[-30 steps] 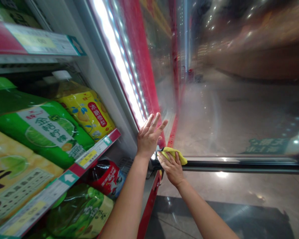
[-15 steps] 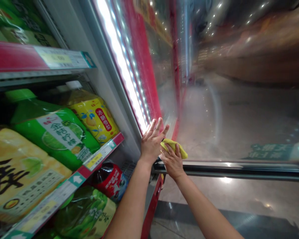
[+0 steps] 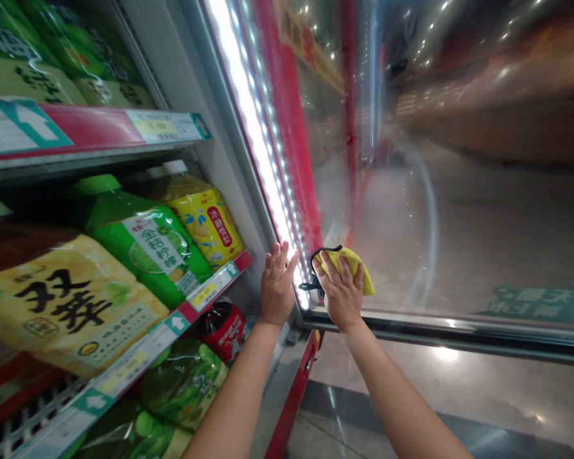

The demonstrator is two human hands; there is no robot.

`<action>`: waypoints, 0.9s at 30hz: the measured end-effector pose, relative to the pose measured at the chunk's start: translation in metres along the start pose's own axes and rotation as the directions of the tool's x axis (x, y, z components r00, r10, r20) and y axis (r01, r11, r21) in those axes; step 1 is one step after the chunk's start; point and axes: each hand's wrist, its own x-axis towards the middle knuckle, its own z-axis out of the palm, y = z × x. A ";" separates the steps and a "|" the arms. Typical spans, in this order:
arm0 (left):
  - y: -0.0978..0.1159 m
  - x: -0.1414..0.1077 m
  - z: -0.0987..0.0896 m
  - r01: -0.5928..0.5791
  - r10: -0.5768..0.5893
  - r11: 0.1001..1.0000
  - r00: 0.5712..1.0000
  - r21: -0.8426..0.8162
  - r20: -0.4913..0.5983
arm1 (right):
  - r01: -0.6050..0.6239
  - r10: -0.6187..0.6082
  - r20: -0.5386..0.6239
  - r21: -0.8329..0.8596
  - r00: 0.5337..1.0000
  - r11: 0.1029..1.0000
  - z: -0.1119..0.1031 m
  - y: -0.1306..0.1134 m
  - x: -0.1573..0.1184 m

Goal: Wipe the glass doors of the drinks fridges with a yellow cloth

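Note:
My right hand (image 3: 343, 290) presses a yellow cloth (image 3: 367, 280) with a dark edge and a dark loop flat against the inside of the glass door (image 3: 459, 210), low down near its bottom corner. Its fingers are spread over the cloth. To its left, my left hand (image 3: 277, 287) is raised with fingers stretched out and nothing held. It is beside the bright light strip (image 3: 263, 166) at the cooler's front edge; whether it touches there I cannot tell.
On the left, shelves hold large bottles: a green lime one (image 3: 155, 245), a yellow one (image 3: 210, 223) and a cream-labelled one (image 3: 76, 299). The price rail (image 3: 191, 312) juts toward my left arm. A dark bottom door frame (image 3: 425, 331) runs right, above a shiny floor (image 3: 459, 389).
My right hand and the cloth have moved slightly up, and more of the cloth shows. My left hand has separated from the right, shifting left and down. The view has shifted too.

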 end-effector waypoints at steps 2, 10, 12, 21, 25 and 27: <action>0.000 -0.016 0.003 -0.008 0.007 1.000 1.000 0.012 0.029 | 0.007 -0.007 0.002 0.007 1.000 1.000 0.002 -0.002 -0.014; 0.008 -0.059 0.022 0.135 -0.138 0.990 0.982 0.037 0.127 | 0.135 -0.146 0.110 0.103 0.983 0.985 0.011 -0.006 -0.031; 0.008 -0.067 0.026 0.134 -0.136 0.991 0.979 0.025 0.152 | 0.078 -0.083 0.078 0.060 0.994 0.995 0.007 -0.002 -0.034; 0.018 -0.099 0.037 0.009 -0.044 0.991 0.964 0.135 0.263 | 0.012 -0.013 -0.036 -0.026 0.999 1.000 -0.022 0.000 0.008; 0.039 -0.091 0.049 -0.024 -0.010 0.994 0.955 0.111 0.295 | -0.017 0.010 -0.101 -0.070 0.995 0.997 -0.041 0.013 0.025; 0.050 -0.087 0.056 -0.004 -0.016 0.998 0.936 0.056 0.351 | -0.022 0.011 -0.123 -0.090 0.992 0.996 -0.043 0.020 0.016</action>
